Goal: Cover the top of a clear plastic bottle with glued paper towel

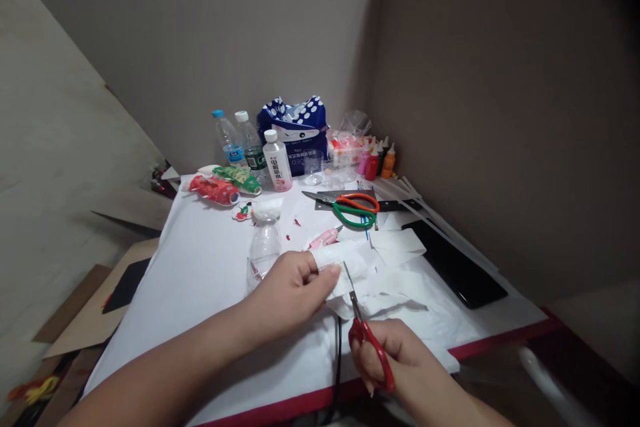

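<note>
My left hand (pixel 295 290) pinches a piece of white paper (pixel 333 260) above the table, thumb on top. My right hand (pixel 387 353) is wrapped round the red handles of a pair of scissors (pixel 356 307), whose blades point up at the paper's right side. Just left of my left hand stands a clear plastic bottle (pixel 265 247) with something white on its top. White sheets (pixel 390 293) lie crumpled beneath and to the right of the held paper. A pink tool (pixel 325 238) lies behind it.
On the white table (pixel 200 280), large scissors (pixel 356 210) and a black tablet-like slab (pixel 457 267) lie behind and right. Bottles (pixel 277 163), a blue bag (pixel 295 130) and paint bottles (pixel 371 165) stand at the back. Red and green wrapped items (pixel 215 190) lie back left.
</note>
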`<state>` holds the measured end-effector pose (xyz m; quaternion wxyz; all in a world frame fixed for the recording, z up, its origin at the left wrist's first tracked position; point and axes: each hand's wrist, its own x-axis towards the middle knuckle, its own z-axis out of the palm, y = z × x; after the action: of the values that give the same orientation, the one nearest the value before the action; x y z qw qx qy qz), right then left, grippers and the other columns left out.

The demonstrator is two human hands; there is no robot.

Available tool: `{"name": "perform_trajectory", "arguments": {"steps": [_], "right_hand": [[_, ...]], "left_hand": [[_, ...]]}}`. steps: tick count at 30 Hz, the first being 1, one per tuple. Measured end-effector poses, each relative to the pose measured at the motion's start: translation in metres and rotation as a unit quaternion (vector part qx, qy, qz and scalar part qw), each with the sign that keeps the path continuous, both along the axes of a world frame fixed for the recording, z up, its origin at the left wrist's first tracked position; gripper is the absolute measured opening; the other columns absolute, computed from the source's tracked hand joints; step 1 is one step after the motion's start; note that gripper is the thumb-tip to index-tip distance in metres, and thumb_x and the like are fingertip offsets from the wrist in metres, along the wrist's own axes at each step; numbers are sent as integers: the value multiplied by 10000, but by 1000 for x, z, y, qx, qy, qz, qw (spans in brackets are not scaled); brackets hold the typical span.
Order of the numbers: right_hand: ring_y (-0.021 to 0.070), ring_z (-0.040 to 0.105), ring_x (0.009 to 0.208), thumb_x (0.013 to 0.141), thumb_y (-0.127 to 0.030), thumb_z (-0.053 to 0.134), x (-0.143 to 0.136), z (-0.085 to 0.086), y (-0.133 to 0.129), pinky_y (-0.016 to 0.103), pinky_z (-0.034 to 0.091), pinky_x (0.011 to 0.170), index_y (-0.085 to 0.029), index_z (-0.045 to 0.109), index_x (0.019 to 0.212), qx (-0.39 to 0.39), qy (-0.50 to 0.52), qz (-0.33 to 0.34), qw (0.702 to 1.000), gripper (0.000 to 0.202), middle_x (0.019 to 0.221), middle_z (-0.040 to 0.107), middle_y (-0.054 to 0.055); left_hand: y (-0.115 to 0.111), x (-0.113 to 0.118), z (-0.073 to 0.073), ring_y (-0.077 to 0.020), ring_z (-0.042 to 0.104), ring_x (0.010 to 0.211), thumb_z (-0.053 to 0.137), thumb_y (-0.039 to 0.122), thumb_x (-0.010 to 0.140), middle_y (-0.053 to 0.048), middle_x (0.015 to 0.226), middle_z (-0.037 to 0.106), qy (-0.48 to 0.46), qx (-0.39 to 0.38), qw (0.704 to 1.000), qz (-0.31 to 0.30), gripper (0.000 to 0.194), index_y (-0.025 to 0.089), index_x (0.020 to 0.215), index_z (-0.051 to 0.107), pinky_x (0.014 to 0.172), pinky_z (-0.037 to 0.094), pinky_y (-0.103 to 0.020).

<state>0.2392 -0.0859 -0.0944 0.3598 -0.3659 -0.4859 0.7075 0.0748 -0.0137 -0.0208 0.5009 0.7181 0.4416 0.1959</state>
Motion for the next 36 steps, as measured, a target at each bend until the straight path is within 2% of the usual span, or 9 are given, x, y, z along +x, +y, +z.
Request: {"name": "perform_trajectory", "arguments": {"steps": [3, 7, 10, 14, 18, 27, 33, 36], "right_hand": [[79, 321, 503, 775, -651, 585, 0, -1, -1, 229, 252, 515, -182, 417, 532, 7, -4, 2, 1000, 554, 520, 424, -36], [80, 320, 511, 810, -601, 567, 1, -5, -3, 232, 235, 512, -179, 426, 537, 21, -16, 20, 999, 521, 522, 418, -35], [79, 320, 513, 805, -525, 589, 2, -9, -4, 232, 221, 504, -178, 430, 537, 14, -22, 27, 999, 466, 525, 419, -35], [76, 307, 505, 805, -414, 589, 2, -10, -4, 230, 224, 507, -182, 412, 522, 7, -5, 17, 1000, 406, 514, 425, -40], [75, 293, 498, 801, -459, 595, 2, -7, -3, 235, 218, 509, -180, 423, 518, -2, -4, 17, 1000, 434, 503, 407, -44], [77, 337, 509, 788, -449, 621, 0, -17, -2, 236, 254, 533, -185, 373, 499, 0, 14, 18, 1000, 463, 513, 436, -35], [71, 296, 496, 823, -566, 584, 0, -16, -2, 230, 279, 539, -187, 382, 539, 0, 11, 19, 1000, 515, 528, 431, -41], [76, 308, 496, 796, -612, 595, -1, -17, -3, 231, 279, 533, -191, 386, 544, 3, 33, 10, 999, 534, 522, 413, -45]], "left_hand": [[3, -2, -3, -58, 341, 405, 459, 438, 888, 39, 410, 427, -14, -43, 999, -15, 494, 164, 478, 457, 436, 241, -208], [11, -4, -6, -56, 341, 354, 436, 476, 887, -1, 375, 471, -48, -147, 988, -15, 565, 144, 441, 536, 408, 228, -214], [16, -4, -7, -68, 415, 369, 466, 461, 866, -50, 480, 602, -95, -186, 978, -1, 495, 118, 552, 636, 390, 261, -202], [18, -5, -8, -87, 529, 437, 526, 432, 845, -78, 583, 677, -120, -204, 971, -2, 420, 98, 654, 695, 402, 360, -177], [16, -8, -9, -128, 628, 515, 534, 438, 850, -112, 635, 711, -126, -233, 964, -18, 429, 78, 712, 722, 404, 421, -173], [19, -10, -7, -143, 671, 543, 570, 474, 853, -113, 635, 713, -129, -243, 961, -27, 460, 75, 674, 714, 449, 472, -176], [13, -9, -7, -118, 642, 535, 588, 513, 838, -75, 623, 703, -90, -204, 974, -41, 458, 100, 683, 711, 511, 492, -187], [11, -8, -6, -109, 615, 528, 565, 522, 849, -68, 645, 708, -75, -180, 980, -50, 464, 114, 685, 713, 540, 494, -195]]}}
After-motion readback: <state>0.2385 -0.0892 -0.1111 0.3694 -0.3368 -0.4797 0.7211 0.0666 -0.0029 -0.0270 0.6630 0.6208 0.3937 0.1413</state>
